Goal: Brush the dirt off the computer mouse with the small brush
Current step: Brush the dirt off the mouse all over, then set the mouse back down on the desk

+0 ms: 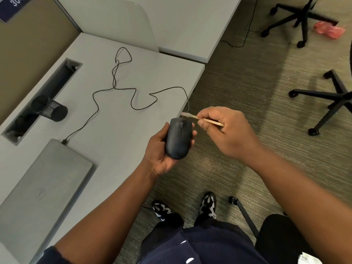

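We stand at the grey counter (118, 149), mid-brushing. Our left hand (162, 149) cradles the black wired mouse (178, 140) off the counter's edge; our right hand (224, 128) pinches the small wooden-handled brush (202, 119), bristles at the mouse's front. Next, we judge, short strokes along the wheel.

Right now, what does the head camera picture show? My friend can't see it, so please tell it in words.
A person's left hand holds a black wired computer mouse by a grey desk's edge, while the right hand pinches a small wooden-handled brush at the mouse's front. A closed grey laptop lies on the desk.
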`<state>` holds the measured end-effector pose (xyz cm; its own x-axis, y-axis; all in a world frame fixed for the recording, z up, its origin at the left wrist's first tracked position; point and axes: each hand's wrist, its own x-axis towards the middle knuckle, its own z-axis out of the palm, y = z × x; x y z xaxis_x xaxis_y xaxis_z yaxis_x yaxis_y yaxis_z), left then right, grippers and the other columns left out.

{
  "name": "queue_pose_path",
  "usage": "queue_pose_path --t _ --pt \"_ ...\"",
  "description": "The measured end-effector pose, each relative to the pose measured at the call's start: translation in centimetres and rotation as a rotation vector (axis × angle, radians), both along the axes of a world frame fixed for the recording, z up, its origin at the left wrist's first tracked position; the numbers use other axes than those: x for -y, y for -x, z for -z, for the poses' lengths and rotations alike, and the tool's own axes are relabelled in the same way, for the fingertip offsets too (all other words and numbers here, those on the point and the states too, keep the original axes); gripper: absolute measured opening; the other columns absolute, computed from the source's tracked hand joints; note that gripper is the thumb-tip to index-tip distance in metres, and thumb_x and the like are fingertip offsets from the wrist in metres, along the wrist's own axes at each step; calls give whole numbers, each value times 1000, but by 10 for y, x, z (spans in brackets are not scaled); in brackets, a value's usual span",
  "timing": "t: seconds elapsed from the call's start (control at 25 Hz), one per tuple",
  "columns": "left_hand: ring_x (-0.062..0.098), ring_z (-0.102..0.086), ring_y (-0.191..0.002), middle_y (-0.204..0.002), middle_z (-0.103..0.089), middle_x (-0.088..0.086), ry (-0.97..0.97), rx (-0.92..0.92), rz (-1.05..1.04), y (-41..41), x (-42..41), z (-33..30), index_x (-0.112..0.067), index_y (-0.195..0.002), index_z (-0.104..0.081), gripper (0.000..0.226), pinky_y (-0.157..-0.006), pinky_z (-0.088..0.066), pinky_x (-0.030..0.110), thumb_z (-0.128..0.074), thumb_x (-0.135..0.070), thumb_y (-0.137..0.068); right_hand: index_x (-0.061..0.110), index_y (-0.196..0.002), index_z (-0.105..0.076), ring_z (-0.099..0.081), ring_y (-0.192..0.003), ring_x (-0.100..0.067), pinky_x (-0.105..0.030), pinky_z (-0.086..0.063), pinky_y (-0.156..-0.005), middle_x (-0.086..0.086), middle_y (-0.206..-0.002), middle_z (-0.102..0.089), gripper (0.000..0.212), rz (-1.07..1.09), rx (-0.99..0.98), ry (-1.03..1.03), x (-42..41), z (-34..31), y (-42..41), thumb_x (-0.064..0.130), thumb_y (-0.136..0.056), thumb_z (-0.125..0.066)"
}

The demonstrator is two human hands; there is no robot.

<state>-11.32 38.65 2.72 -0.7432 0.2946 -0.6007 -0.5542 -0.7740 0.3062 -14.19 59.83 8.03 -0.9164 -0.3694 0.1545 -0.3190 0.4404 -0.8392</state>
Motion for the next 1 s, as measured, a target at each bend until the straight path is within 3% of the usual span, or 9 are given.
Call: queue_pose_path --t 0.08,0.2,0.28,0.4,0.52,0.72,0.8,0.92,1.0 --pt "36 -73 -107 -130 -69 21 83 -5 20 -2 -3 -1 -6 -140 -61 55 -87 -63 45 -60 -41 -98 19 -112 -77 -67 -91 -16 -39 -54 -80 2 -96 -73 15 -19 -52 -58 2 0 -1 15 -99 -68" --pt "29 -73 -109 -123 -74 15 199 -9 21 -4 -6 -2 -10 -125 -71 43 -98 -58 47 -67 -38 -92 19 -113 -79 -67 -89 -11 -27 -52 -79 7 -95 -73 18 -149 -40 -56 7 -8 -3 15 -97 -72" --pt "31 -68 -121 -132 -69 18 245 31 5 -4 -4 -2 -7 -130 -70 51 -110 -51 48 -70 -39 -90 21 -107 -79 -68 -87 -10 -29 -53 -77 7 -94 -74 13 -229 -10 -81 9 -15 -2 17 -96 -73" --pt "32 -59 -130 -148 -57 18 131 116 -45 3 3 -3 -4 -152 -52 72 -111 -48 47 -66 -43 -94 23 -100 -80 -67 -81 -10 -29 -52 -72 10 -87 -72 9 -376 80 -78 10 -21 1 18 -95 -74" --pt "34 -58 -134 -148 -60 18 5 164 -131 11 16 -5 -4 -152 -52 69 -119 -43 48 -65 -43 -96 26 -98 -80 -68 -79 -13 -28 -52 -71 9 -85 -73 12 -449 209 -80 14 -19 4 16 -94 -75" --pt "36 -64 -129 -140 -67 19 46 86 -147 21 44 -5 -6 -143 -60 63 -117 -44 46 -64 -38 -89 30 -93 -76 -62 -72 -10 -35 -50 -64 9 -77 -70 12 -290 202 -263 29 -4 19 20 -97 -71" --pt "31 -59 -137 -147 -63 15 51 96 -178 25 57 -1 -7 -145 -60 62 -118 -43 43 -64 -37 -91 32 -100 -75 -60 -74 -3 -28 -45 -61 14 -80 -68 12 -171 160 -284 36 3 26 23 -100 -66" --pt "25 -65 -129 -144 -66 11 112 88 -164 30 74 4 -7 -150 -57 57 -106 -52 40 -58 -38 -102 34 -123 -71 -63 -82 9 -21 -50 -70 22 -92 -68 23 -12 216 -148 52 10 30 33 -106 -56" --pt "24 -69 -119 -138 -69 12 153 51 -167 31 81 5 -6 -149 -57 63 -98 -57 39 -65 -35 -94 35 -126 -69 -70 -85 -2 -35 -61 -78 13 -95 -73 26 75 327 -17 73 14 26 38 -106 -52"
